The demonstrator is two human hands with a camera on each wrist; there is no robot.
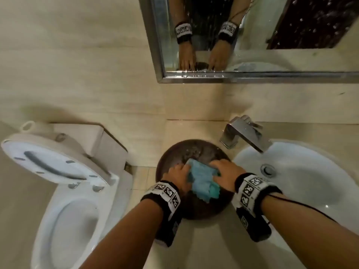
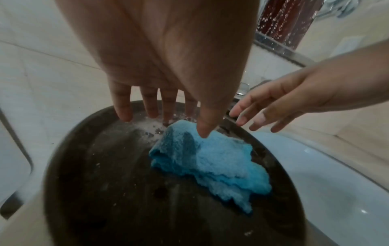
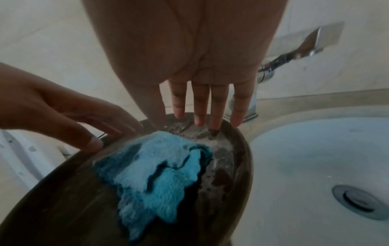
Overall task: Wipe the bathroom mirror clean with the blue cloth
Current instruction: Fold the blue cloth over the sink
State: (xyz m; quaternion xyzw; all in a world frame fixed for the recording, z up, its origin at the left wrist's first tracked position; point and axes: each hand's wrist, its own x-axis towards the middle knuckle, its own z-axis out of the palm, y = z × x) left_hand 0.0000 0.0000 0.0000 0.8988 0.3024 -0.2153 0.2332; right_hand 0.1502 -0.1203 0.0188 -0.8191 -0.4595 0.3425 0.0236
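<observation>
The blue cloth (image 1: 204, 181) lies crumpled in a dark round bowl (image 1: 165, 160) holding wet foam, on the counter. My left hand (image 1: 178, 173) reaches down at the cloth's left side, fingers straight (image 2: 168, 108), thumb tip touching the cloth (image 2: 210, 163). My right hand (image 1: 223, 169) is at its right side, fingers straight (image 3: 200, 108) over the bowl's far rim (image 3: 242, 141), above the cloth (image 3: 155, 174). Neither hand grips it. The metal-framed mirror (image 1: 252, 35) hangs on the wall above, spotted with droplets, and reflects both hands.
A white sink (image 1: 301, 181) with a chrome faucet (image 1: 246, 133) lies right of the bowl. A toilet (image 1: 68, 200) with its lid raised (image 1: 48, 162) stands to the left. Beige tiled wall (image 1: 77, 65) fills the space under and beside the mirror.
</observation>
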